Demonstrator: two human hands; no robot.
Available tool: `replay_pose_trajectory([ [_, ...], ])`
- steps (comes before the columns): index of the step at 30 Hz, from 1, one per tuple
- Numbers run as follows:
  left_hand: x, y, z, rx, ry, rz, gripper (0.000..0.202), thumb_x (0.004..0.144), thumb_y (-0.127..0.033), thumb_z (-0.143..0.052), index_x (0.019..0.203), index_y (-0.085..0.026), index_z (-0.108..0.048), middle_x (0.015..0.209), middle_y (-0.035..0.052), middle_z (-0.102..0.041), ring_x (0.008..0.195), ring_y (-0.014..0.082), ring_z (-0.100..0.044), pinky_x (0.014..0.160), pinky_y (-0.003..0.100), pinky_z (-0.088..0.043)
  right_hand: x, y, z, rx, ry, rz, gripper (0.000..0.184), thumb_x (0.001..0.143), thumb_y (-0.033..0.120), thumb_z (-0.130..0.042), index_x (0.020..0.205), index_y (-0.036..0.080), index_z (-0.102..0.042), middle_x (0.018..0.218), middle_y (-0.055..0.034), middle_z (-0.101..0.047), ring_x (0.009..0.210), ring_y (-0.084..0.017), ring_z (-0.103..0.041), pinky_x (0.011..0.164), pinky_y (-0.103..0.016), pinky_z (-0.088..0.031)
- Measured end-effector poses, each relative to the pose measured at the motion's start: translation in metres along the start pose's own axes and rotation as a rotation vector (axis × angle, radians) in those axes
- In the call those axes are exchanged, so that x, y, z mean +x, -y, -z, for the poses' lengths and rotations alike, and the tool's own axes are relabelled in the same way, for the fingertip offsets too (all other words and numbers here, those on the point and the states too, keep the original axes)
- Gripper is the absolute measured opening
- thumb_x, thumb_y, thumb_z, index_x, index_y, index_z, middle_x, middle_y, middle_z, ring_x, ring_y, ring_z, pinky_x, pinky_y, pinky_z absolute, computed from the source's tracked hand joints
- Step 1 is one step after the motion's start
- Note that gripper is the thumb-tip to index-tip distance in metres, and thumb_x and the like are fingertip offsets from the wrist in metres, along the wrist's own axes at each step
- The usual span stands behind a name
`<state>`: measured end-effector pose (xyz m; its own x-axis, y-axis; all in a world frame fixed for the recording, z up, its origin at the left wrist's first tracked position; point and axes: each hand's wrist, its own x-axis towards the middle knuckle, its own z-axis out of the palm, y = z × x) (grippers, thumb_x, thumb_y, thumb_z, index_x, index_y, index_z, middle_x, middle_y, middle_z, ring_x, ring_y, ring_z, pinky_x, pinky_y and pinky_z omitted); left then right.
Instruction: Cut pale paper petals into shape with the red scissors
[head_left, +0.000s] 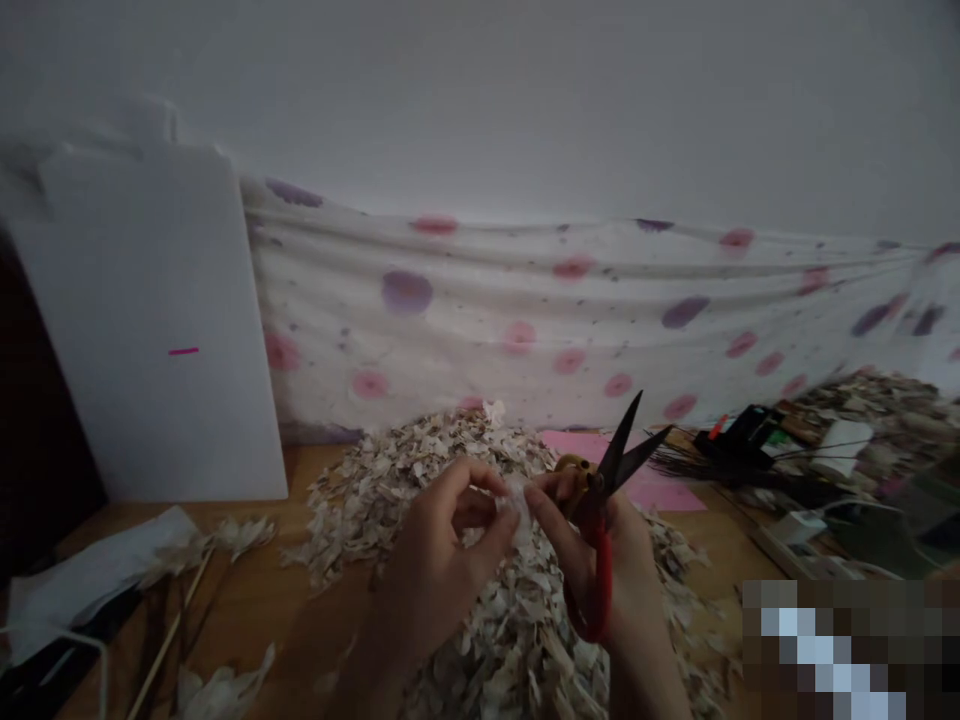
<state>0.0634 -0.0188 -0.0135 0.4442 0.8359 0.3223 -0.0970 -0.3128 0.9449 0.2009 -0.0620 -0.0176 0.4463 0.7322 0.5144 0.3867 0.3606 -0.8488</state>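
The fingers of the left hand (442,545) are nearly closed, thumb against forefinger, on a small pale flake (517,507). The right hand (628,555) brings its thumb and forefinger to the other edge of it, so the thin piece is probably kept steady from two sides. The same right hand also carries the scissors (598,488), with blades parted and pointing up and away (perhaps so that the fingertips stay free without putting the tool down). Whether the right fingertips truly grip the flake, I cannot tell. Beneath and behind the hands, a pile of flakes (442,450) is spread over the tabletop (319,625), likely placed there for easy reach. Beyond lies a pink sheet (671,495). Farther, a flowered cloth (480,310) hangs along the wall, maybe for protecting it, and a white board (165,290) stands upright at left.
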Motion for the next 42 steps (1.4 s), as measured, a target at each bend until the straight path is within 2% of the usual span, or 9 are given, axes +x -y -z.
replay_pose_trajectory([
  [5,0.006,0.005,-0.010,-0.031,-0.252,-0.040,0.018,0.083,-0.032,-0.071,0.093,-0.021,-0.062,0.087,0.0010,-0.067,0.077,0.0123,-0.066,0.067,0.019,-0.052,-0.001,-0.012,-0.002,0.116,0.062,-0.025,0.035,0.083,0.048,-0.070,0.079,0.023,-0.047,0.088,-0.0059,-0.066,0.073,-0.018,-0.062,0.066,-0.029,-0.053],
  [10,0.012,0.002,0.003,-0.091,-0.467,-0.059,0.014,0.080,-0.028,-0.073,0.089,-0.018,-0.067,0.084,0.0021,-0.071,0.076,0.0127,-0.068,0.068,0.019,-0.053,-0.009,-0.032,0.000,0.091,0.284,0.083,0.058,0.079,0.061,-0.069,0.118,0.025,-0.046,0.124,-0.0114,-0.056,0.108,-0.027,-0.061,0.086,-0.038,-0.054],
  [12,0.013,0.000,0.013,-0.124,-0.548,-0.080,0.017,0.078,-0.029,-0.075,0.087,-0.018,-0.067,0.081,0.0015,-0.071,0.073,0.0121,-0.068,0.065,0.018,-0.053,-0.011,-0.035,-0.004,-0.074,0.328,0.096,0.057,0.080,0.058,-0.068,0.120,0.024,-0.046,0.120,-0.0106,-0.056,0.106,-0.027,-0.060,0.083,-0.037,-0.053],
  [15,0.014,-0.001,0.027,-0.142,-0.622,-0.119,0.017,0.076,-0.028,-0.075,0.084,-0.016,-0.066,0.076,0.0005,-0.069,0.068,0.0115,-0.067,0.061,0.017,-0.052,-0.012,-0.032,-0.016,-0.347,0.389,0.052,0.053,0.078,0.065,-0.067,0.102,0.021,-0.048,0.092,-0.0057,-0.059,0.075,-0.022,-0.058,0.061,-0.032,-0.047],
  [18,0.012,-0.002,0.033,-0.150,-0.635,-0.139,0.016,0.075,-0.028,-0.075,0.082,-0.016,-0.066,0.073,0.0001,-0.068,0.065,0.0114,-0.066,0.058,0.017,-0.052,-0.012,-0.025,-0.029,-0.417,0.464,0.055,0.070,0.075,0.091,-0.042,0.087,0.022,-0.044,0.070,-0.0008,-0.054,0.059,-0.019,-0.049,0.053,-0.030,-0.036],
  [21,0.010,-0.004,0.033,-0.168,-0.638,-0.113,0.016,0.076,-0.029,-0.074,0.083,-0.017,-0.065,0.076,0.0004,-0.069,0.067,0.0115,-0.066,0.059,0.018,-0.052,-0.012,-0.018,-0.035,-0.408,0.539,0.082,0.082,0.068,0.101,-0.021,0.081,0.023,-0.044,0.066,-0.0010,-0.054,0.055,-0.019,-0.047,0.052,-0.029,-0.031],
  [24,0.008,-0.006,0.028,-0.174,-0.605,-0.091,0.015,0.079,-0.029,-0.073,0.086,-0.018,-0.065,0.079,0.0004,-0.069,0.070,0.0112,-0.067,0.061,0.018,-0.053,-0.013,-0.016,-0.037,-0.418,0.535,0.077,0.084,0.066,0.102,-0.024,0.082,0.022,-0.047,0.064,-0.0005,-0.055,0.054,-0.019,-0.047,0.051,-0.028,-0.029],
  [32,0.010,-0.002,0.019,-0.100,-0.529,-0.122,0.011,0.080,-0.026,-0.070,0.087,-0.019,-0.065,0.079,0.0005,-0.068,0.070,0.0106,-0.066,0.064,0.019,-0.054,-0.009,-0.017,-0.032,-0.320,0.560,-0.005,0.082,0.067,0.101,-0.030,0.083,0.022,-0.046,0.065,-0.0008,-0.055,0.064,-0.023,-0.055,0.067,-0.032,-0.042],
  [42,0.013,-0.006,0.016,-0.150,-0.545,-0.060,0.011,0.076,-0.024,-0.071,0.082,-0.018,-0.065,0.073,-0.0013,-0.067,0.063,0.0090,-0.063,0.059,0.017,-0.050,-0.007,-0.016,-0.028,-0.413,0.529,0.016,0.082,0.065,0.102,-0.020,0.070,0.023,-0.040,0.061,-0.0011,-0.053,0.053,-0.016,-0.044,0.052,-0.026,-0.026],
])
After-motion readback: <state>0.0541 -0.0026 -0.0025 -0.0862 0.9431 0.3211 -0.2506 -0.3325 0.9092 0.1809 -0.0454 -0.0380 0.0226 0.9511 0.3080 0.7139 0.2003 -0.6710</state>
